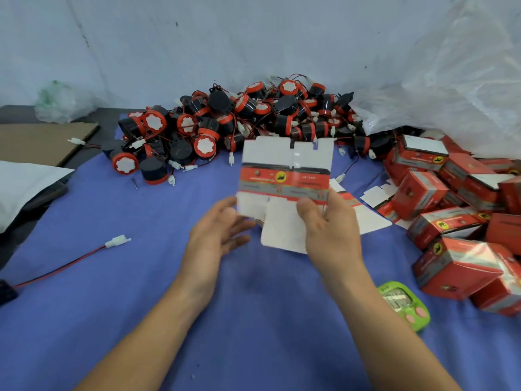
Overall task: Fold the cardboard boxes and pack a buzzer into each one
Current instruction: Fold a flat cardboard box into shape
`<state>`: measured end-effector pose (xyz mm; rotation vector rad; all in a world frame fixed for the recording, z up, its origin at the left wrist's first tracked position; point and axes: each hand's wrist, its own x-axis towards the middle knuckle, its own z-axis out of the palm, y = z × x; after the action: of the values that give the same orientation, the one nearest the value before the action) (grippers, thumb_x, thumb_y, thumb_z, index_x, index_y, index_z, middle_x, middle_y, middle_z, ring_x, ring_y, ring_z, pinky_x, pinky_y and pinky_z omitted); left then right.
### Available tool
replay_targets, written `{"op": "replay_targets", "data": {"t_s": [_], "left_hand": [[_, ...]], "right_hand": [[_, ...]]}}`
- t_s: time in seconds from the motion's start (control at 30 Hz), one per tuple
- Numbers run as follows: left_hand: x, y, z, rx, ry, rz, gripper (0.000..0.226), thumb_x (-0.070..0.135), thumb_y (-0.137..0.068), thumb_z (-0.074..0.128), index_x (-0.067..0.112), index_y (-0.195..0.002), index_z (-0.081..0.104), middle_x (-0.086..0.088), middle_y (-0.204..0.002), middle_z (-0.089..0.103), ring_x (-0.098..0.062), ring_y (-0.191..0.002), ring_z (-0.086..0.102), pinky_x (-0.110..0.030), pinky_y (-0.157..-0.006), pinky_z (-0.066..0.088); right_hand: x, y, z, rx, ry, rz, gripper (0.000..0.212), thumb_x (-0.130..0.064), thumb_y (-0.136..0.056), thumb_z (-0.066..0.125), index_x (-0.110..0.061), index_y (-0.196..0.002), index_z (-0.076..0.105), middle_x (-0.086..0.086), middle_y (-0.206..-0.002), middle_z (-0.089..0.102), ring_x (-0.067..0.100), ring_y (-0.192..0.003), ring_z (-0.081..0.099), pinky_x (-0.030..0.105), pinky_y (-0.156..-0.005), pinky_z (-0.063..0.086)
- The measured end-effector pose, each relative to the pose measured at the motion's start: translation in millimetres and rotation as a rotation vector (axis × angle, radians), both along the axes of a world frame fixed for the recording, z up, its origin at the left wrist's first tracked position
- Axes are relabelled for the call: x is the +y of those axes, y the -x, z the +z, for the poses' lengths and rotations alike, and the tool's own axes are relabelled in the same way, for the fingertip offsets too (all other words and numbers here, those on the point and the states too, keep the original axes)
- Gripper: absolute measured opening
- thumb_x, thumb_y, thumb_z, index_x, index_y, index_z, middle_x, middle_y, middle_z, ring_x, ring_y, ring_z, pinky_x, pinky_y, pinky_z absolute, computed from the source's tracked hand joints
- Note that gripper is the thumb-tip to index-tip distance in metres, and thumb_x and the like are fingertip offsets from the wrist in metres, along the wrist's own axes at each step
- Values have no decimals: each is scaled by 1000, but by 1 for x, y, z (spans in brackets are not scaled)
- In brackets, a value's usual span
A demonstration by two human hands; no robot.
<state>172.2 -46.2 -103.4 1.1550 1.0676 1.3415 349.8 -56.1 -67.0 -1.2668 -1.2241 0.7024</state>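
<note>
Ahead of both wrists in the head view, the right hand (329,230) pinches 1 flat, still unfolded box blank (284,176), and the left hand (220,232) hovers with relaxed fingers at its lower-left corner. Right of the right hand lie folded boxes (417,193). Beyond both hands, a heap of buzzers (225,119) looks unpacked, so much seems left.
</note>
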Motion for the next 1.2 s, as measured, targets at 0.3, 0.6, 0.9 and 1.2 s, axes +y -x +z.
{"op": "replay_targets", "data": {"t_s": [0.3, 0.6, 0.9, 1.2], "left_hand": [[9, 24, 11, -26, -16, 289, 41, -3, -91, 69, 34, -110, 72, 2, -113, 77, -5, -86, 75, -21, -65, 59], [-18, 11, 28, -92, -182, 201, 33, 44, -80, 68, 37, -112, 73, -18, -145, 53, -35, -129, 59, -45, -101, 50], [-21, 4, 33, -214, -113, 59, 52, 3, -106, 43, 39, -140, 58, 10, -144, 63, -21, -132, 61, -46, -111, 49], [-24, 7, 33, -255, 7, -225, 53, 10, -103, 33, 35, -131, 71, 6, -145, 62, -18, -137, 56, -44, -114, 41]], "right_hand": [[-16, 24, -20, -292, 119, 302, 16, -18, -86, 63, -21, -95, 75, -1, -80, 71, 16, -71, 60, 41, -69, 53], [-28, 41, -27, -526, -14, 334, 55, -12, -92, 63, -38, -140, 60, -13, -117, 73, 10, -101, 63, 21, -87, 49], [-34, 51, -20, -180, 136, 570, 77, -72, -82, 60, -67, -149, 23, -37, -143, 50, -10, -132, 47, 29, -107, 44], [-34, 61, -22, -53, 74, 427, 83, -49, -77, 73, -72, -141, 25, -42, -125, 59, -18, -114, 57, 23, -90, 51]]}}
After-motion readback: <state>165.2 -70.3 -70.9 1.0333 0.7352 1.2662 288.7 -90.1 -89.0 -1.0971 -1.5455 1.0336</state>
